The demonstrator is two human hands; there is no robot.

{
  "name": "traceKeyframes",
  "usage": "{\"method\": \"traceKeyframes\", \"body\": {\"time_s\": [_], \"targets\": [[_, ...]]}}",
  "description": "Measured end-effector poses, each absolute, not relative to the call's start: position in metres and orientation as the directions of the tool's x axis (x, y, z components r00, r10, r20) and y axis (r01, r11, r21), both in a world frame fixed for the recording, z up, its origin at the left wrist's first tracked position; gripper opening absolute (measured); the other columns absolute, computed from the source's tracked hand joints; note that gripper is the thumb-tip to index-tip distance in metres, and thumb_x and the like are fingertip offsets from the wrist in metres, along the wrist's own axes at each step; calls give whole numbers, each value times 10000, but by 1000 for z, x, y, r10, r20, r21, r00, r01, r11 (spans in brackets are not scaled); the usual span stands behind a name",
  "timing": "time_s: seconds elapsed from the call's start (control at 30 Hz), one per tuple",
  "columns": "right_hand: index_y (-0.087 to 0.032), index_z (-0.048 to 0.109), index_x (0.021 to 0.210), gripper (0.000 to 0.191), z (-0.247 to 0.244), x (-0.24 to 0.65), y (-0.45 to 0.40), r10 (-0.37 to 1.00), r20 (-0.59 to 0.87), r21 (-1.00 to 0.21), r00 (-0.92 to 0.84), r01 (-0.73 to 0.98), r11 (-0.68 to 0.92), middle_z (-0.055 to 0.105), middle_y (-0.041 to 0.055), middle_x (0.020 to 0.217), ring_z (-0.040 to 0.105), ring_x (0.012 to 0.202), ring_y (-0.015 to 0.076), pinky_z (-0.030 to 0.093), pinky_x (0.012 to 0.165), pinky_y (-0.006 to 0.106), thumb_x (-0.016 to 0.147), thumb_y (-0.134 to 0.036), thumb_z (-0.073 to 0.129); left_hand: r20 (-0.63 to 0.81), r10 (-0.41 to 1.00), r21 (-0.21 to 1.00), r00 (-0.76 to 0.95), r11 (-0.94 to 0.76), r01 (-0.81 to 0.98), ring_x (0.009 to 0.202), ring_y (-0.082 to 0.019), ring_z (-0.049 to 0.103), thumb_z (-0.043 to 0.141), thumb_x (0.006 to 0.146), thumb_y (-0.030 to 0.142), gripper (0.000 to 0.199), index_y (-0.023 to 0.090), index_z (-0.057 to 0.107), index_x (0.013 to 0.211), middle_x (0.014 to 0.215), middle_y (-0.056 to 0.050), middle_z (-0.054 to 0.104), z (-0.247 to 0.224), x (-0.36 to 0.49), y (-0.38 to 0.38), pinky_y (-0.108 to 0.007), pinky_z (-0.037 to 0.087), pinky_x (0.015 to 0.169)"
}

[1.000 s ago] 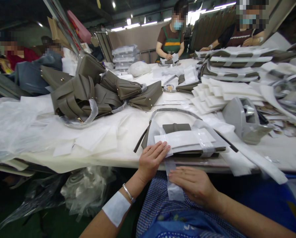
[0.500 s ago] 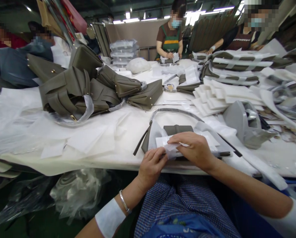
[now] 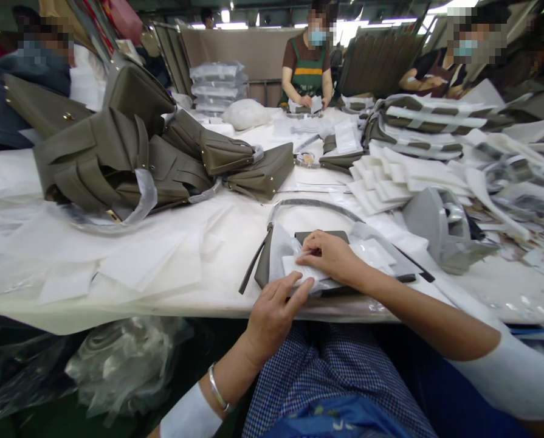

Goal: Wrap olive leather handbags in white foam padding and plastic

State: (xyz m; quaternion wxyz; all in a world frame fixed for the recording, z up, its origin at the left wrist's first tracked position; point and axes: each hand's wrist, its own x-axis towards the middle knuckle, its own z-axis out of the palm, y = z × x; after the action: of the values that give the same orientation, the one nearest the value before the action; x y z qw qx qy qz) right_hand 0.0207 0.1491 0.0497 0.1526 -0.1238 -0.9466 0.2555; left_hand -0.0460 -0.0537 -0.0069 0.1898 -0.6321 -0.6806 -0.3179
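1. First, at the far left, note the olive handbags (image 3: pixel 117 143), heaped on the table (image 3: pixel 235 261) with loose white sheets (image 3: pixel 139 255) in front of them.
2. Left hand (image 3: pixel 269 313): rests at the near left edge of the bag in work. Thumb and forefinger stand apart; the fingertips lie on the wrapping and clamp nothing visible.
3. Bag in work (image 3: pixel 263 267): sits at the table's near edge, directly before the person, with its film-wrapped handle (image 3: pixel 315 202) arched away. A white pad (image 3: pixel 290 265) lies across its front. Expected handling: light to moderate weight, body supple, handle springy. The film is likely slippery and the leather-like surface easily marked. Recommended hold: flat fingers at both sides of the body; avoid lifting by the pad.
4. Right hand (image 3: pixel 333 255): bears on the pad and clear film from above, thumb and fingers drawn close. Whether anything is pinched between them cannot be told.
5. Stacked white pads (image 3: pixel 408 170): fanned beyond the right forearm.
6. Grey dispenser-like device (image 3: pixel 429 222): upright at the right, well apart from both hands.
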Motion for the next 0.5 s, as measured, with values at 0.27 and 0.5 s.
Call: {"method": "traceKeyframes", "body": {"time_s": [0.27,0.5], "targets": [[-196,648,778,121,48,6,157,385,215,-440,-897,263,859,614,30,886,577,704,143,445,676,282,829,-264,736,508,848,48,-152,148,988,983,-222,605,567,933,128,532,113,444,1451,1355,-139,615,20,-31,-44,-372,529,909],[-188,657,1058,211,66,42,160,322,381,-502,-867,98,859,672,42,1010,623,742,129,506,758,275,854,-134,670,516,838,45,-179,183,982,932,-222,588,541,886,29,638,144,384,1494,1314,-71,651,20,-30,-41,-367,541,871]]}}
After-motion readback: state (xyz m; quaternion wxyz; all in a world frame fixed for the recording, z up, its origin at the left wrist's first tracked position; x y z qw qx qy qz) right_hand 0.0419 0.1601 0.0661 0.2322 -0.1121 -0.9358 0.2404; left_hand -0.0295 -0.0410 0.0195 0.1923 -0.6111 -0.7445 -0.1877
